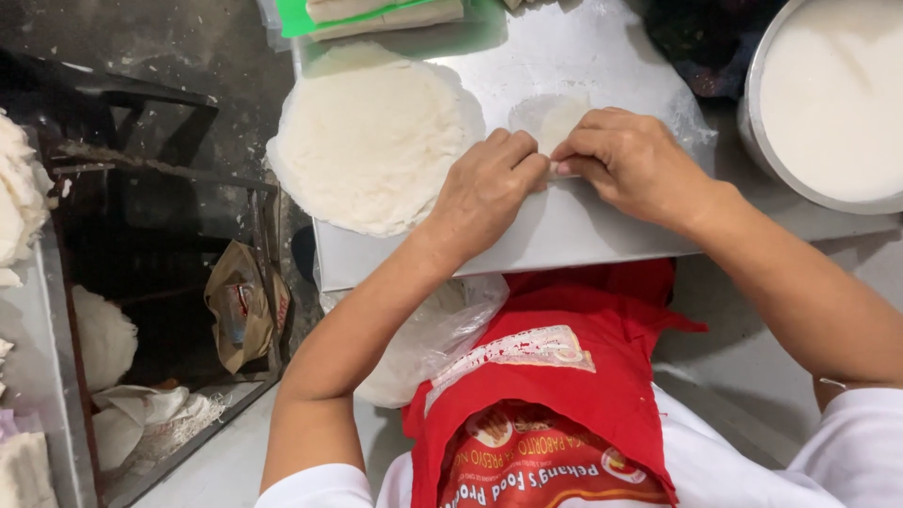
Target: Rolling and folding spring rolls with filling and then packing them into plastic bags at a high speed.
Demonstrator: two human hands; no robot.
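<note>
the left hand and the right hand meet knuckle to knuckle on the metal board, fingers curled down and nearly closed, pinching the near edge of a small thin translucent wrapper that lies flat on the board just beyond the fingertips; both hands have hold of that one sheet, the left thumb tucked under so its grip is partly hidden; judging by how it lies, the sheet is only just being taken up or laid out, not yet folded or filled; to the left of the small wrapper, overhanging the board's left edge, sits a round stack of white wrappers, which looks thick, so much seems left to work through; at the far edge of the board lies a green tray with pale slabs; right of the board stands a big metal bowl of white stuff; below the board's near edge hang a clear plastic bag and the person's red apron
</note>
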